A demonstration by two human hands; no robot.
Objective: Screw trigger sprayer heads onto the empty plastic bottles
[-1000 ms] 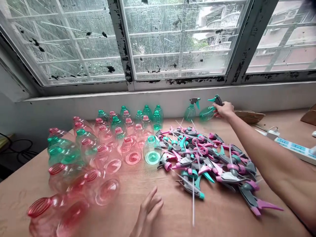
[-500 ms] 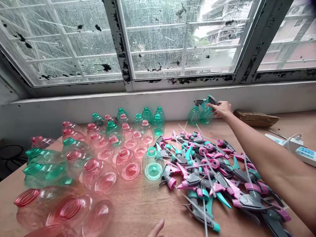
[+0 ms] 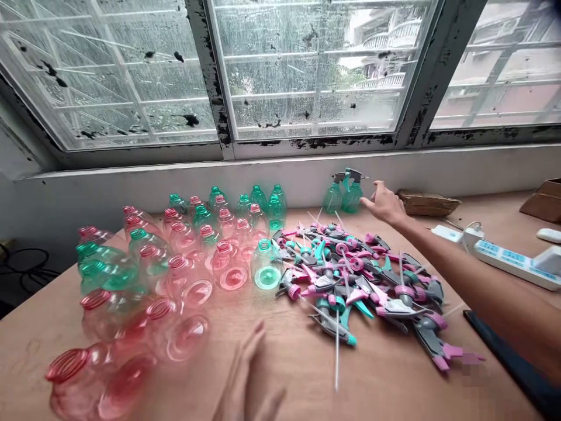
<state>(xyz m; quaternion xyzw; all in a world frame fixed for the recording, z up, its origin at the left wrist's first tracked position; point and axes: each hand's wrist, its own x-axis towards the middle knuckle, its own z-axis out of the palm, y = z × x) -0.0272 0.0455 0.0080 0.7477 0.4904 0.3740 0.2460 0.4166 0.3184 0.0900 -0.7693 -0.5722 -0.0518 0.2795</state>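
Observation:
Two green spray bottles [image 3: 351,196] with grey-and-green trigger heads stand side by side against the back wall. Just right of them, my right hand [image 3: 384,202] is open with its fingers apart, holding nothing. My left hand [image 3: 245,374] hovers low at the front middle, slightly blurred, its fingers stretched out and nothing in it. Pink bottles [image 3: 230,269] and green bottles [image 3: 276,211] without tops fill the left half of the table, some upright and some tilted. Between my hands lies a heap of loose trigger spray heads [image 3: 346,269] in pink, grey and green, with thin tubes.
A brown paper-wrapped package [image 3: 427,203] lies by the wall at right. A white power strip [image 3: 512,263] with plugs sits beyond my right forearm. A dark flat object [image 3: 508,356] is at the right front edge. Windows rise behind the wooden table [image 3: 228,351].
My right hand has let go of the right-hand spray bottle and drawn back a little. My left hand has risen further into view. The camera view has shifted, showing more of the table's right.

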